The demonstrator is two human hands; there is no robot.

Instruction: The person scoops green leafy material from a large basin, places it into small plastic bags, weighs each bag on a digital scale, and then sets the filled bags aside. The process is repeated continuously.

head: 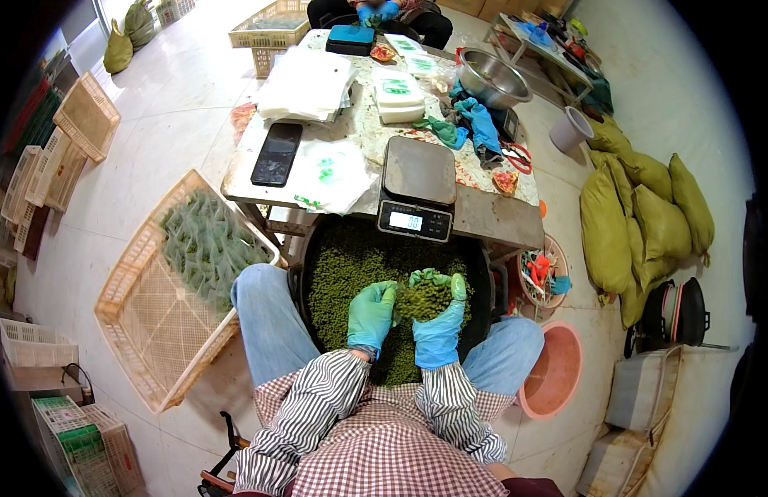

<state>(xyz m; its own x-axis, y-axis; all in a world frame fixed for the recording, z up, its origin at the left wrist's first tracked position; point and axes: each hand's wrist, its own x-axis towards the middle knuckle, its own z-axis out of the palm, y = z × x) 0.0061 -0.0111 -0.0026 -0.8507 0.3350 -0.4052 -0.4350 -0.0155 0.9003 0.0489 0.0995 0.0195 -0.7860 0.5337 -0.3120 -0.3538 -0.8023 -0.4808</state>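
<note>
A large black tub (304,292) between my knees is filled with small green berries (340,279) that look like green peppercorns. Over it, my right hand (437,335), in a blue glove stained green, cups a heap of the same berries (424,299), slightly blurred. My left hand (368,317), gloved likewise, is beside that heap with its fingers curled together. Whether anything is between those fingers is hidden. Just beyond my hands, a digital kitchen scale (419,171) with a lit display and a bare pan sits at the table's near edge.
The table (359,133) bears a smartphone (276,155), printed plastic bags (332,174) and a steel bowl (494,77). At left lies a plastic crate (154,298) with filled mesh bags (207,245). A pink basin (550,373) and stuffed sacks (608,230) are at right. Another person's gloved hands (378,12) are opposite.
</note>
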